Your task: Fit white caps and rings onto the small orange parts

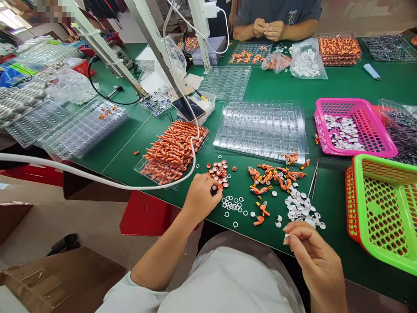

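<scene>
My left hand (202,198) reaches into a small pile of orange round caps (219,168), its thumb and fingertips closed on one orange cap (220,187). Near the table's front edge, my right hand (314,252) pinches a small white piece (286,237), seen mostly edge-on. Just beyond that hand lies a heap of white discs (301,206). White open rings (232,203) are scattered between my hands. Several orange curved shells with yellow flex strips (273,176) lie further back.
A clear tray piled with orange shells (172,150) stands left, a white cable (192,161) crossing it. Behind are stacked clear trays (260,128). Tweezers (313,179), a pink basket (368,126) and a green basket (384,213) are right. A co-worker's hands (269,29) are across the table.
</scene>
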Demonstrator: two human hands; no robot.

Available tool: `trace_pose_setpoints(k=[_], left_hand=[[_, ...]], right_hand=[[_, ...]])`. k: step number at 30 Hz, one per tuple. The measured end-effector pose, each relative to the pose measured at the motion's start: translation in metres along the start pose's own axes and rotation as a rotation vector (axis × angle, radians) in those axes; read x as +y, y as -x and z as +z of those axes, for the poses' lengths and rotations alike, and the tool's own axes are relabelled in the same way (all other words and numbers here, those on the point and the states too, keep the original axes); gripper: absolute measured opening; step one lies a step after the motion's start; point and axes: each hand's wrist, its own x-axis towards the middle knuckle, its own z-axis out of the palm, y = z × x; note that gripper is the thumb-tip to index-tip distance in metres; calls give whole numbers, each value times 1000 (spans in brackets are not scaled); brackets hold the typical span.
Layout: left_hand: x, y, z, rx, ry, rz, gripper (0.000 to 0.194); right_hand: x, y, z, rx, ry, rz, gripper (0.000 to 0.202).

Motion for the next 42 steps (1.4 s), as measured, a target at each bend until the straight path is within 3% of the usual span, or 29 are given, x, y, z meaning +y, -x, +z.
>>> trace_pose_setpoints(k=[5, 9, 15, 20, 25, 33, 38, 42], left_hand=[[7, 6, -10, 122, 30, 33, 7], [30, 15, -16, 106, 312, 130, 15], [79, 27, 1, -226, 757, 51, 10], [101, 31, 20, -441, 1066, -88, 9], [105, 32, 27, -512, 1203, -145, 10], [106, 30, 24, -527, 1169, -97, 17], [102, 31, 25, -551, 1148, -93, 13], [99, 34, 27, -501, 1120, -93, 13]], right_hand=[[-2, -1, -1, 6, -10, -2, 11], [-8, -4, 6, 55, -16, -34, 12], [-28, -11, 23, 87, 7, -121, 11], [-34, -14, 22, 123, 46, -117, 9], [-33, -7, 14, 156, 30, -118, 10], [-33, 2, 21, 52, 136, -309, 14], [-33, 0, 20, 43, 104, -241, 11], [-33, -5, 18, 126, 110, -122, 10]])
